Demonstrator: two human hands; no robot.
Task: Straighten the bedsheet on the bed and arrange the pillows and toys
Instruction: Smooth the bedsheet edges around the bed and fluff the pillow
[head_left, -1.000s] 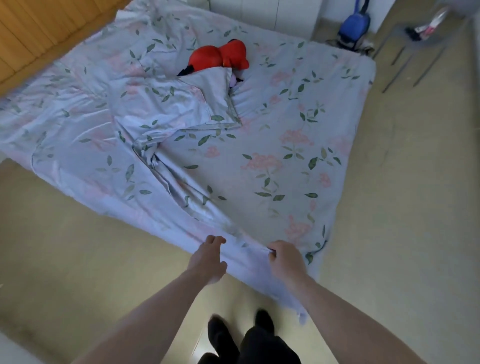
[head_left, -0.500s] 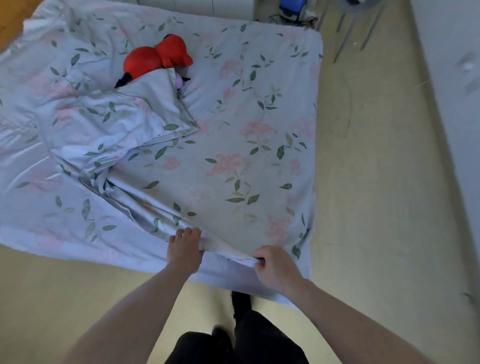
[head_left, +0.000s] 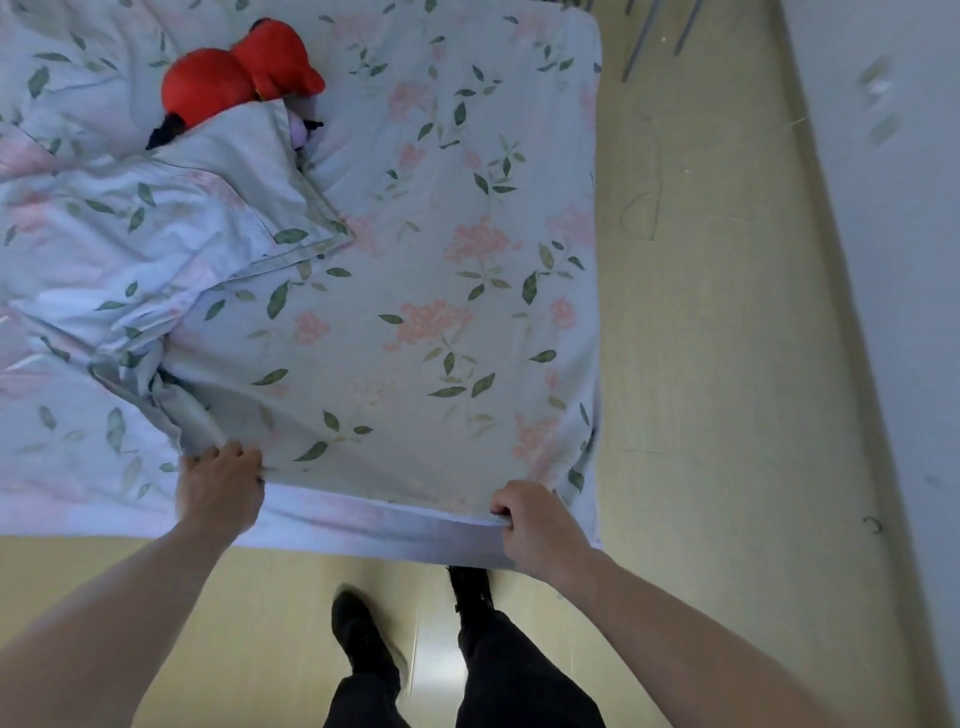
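A pale blue floral bedsheet (head_left: 415, 322) covers the low bed. Its near edge is lifted and stretched between my hands. My left hand (head_left: 221, 488) grips the bunched fold of the sheet at the near left. My right hand (head_left: 535, 525) pinches the sheet's edge close to the near right corner. A pillow in the same floral fabric (head_left: 156, 228) lies rumpled at the left. A red plush toy (head_left: 234, 78) lies at the far side, its lower part tucked under the pillow's corner.
Yellowish floor (head_left: 701, 364) runs along the right of the bed, with a white wall (head_left: 883, 260) beyond it. Metal chair legs (head_left: 649, 36) stand at the far right. My feet in black shoes (head_left: 363, 634) are at the bed's near edge.
My hands have moved apart along the sheet's near edge, pulling it flatter. The view has shifted right and closer to the bed; the fold by my left hand is narrower.
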